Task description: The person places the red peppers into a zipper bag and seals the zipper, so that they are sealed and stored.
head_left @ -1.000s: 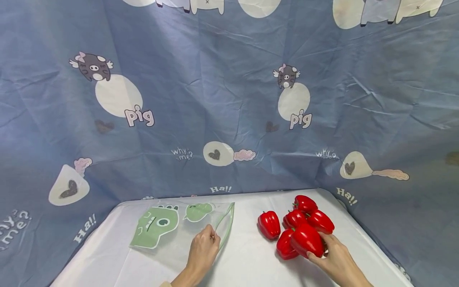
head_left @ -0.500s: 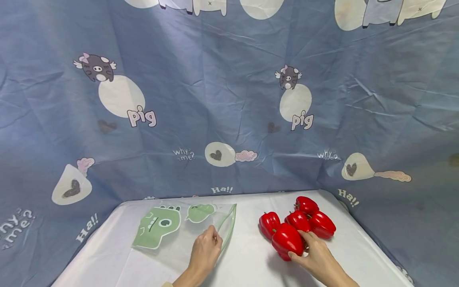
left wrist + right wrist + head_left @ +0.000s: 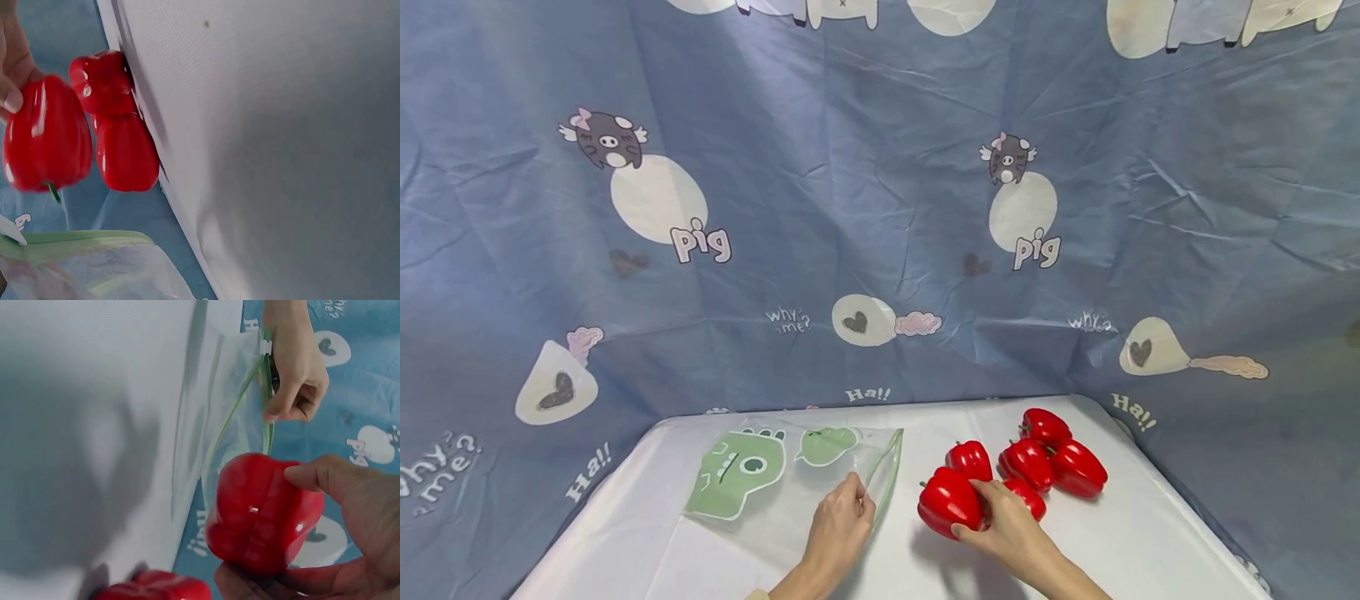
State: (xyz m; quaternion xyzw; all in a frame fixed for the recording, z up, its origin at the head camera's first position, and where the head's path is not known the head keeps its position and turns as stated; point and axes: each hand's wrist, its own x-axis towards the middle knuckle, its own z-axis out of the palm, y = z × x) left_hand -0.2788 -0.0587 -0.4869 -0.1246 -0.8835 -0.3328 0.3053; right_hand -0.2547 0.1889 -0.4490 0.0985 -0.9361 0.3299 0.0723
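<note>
My right hand point(image 3: 1011, 529) grips a red bell pepper point(image 3: 950, 502) between thumb and fingers, its green stem pointing left toward the bag. In the right wrist view the held pepper point(image 3: 265, 512) shows its lobed bottom. A clear zip bag point(image 3: 782, 508) with green monster prints lies on the left of the table. My left hand point(image 3: 841, 518) pinches the upper edge of its mouth, and the green-rimmed opening faces right. In the right wrist view a white slider point(image 3: 266, 347) sits on the green zip, close to the left hand point(image 3: 299, 375).
Several more red peppers point(image 3: 1077, 468) lie grouped on the right side of the white-covered table point(image 3: 700, 575). One pepper point(image 3: 970, 460) sits just behind the held one. A blue printed cloth point(image 3: 880, 208) hangs behind and around the table.
My right hand has carried its pepper leftward, away from the group and nearer the bag's mouth. The left hand keeps its pinch on the bag and stays nearly in place.
</note>
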